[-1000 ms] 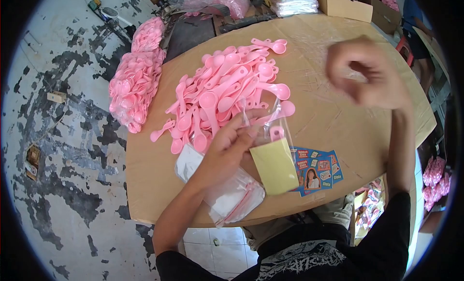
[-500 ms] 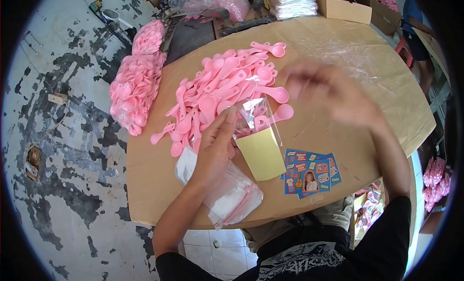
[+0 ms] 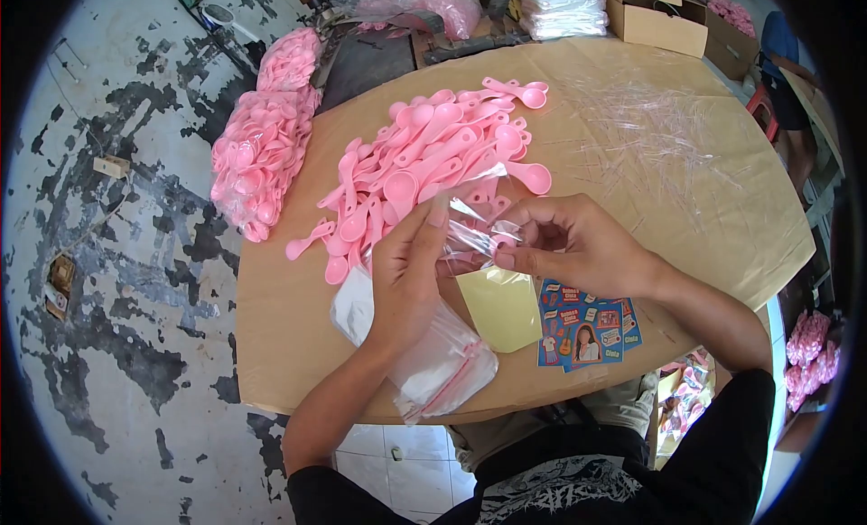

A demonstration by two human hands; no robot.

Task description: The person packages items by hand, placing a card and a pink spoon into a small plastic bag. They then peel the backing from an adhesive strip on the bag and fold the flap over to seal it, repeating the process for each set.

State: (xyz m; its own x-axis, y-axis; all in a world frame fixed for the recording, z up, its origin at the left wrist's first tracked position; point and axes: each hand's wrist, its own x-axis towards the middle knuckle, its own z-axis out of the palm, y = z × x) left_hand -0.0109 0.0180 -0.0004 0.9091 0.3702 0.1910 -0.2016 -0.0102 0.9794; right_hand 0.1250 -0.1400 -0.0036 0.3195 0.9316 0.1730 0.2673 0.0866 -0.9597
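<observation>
Between my hands is a clear plastic bag with a yellow paper at its lower part. My left hand pinches the bag's left side near the top. The fingers of my right hand close on its right upper edge. Just beyond the bag lies a heap of pink plastic spoons. Under my left wrist rests a stack of clear bags. Blue printed cards, with pictures on them, lie on the table below my right hand.
Brown paper covers the table. Thin clear strips are scattered at its right. Bulging bags of pink spoons stand at the left. Behind are plastic packs and a cardboard box. A person is at the far right.
My right hand has come in from the right, where it was blurred by motion, and now grips the bag's edge. My left hand keeps its hold; the view has shifted slightly.
</observation>
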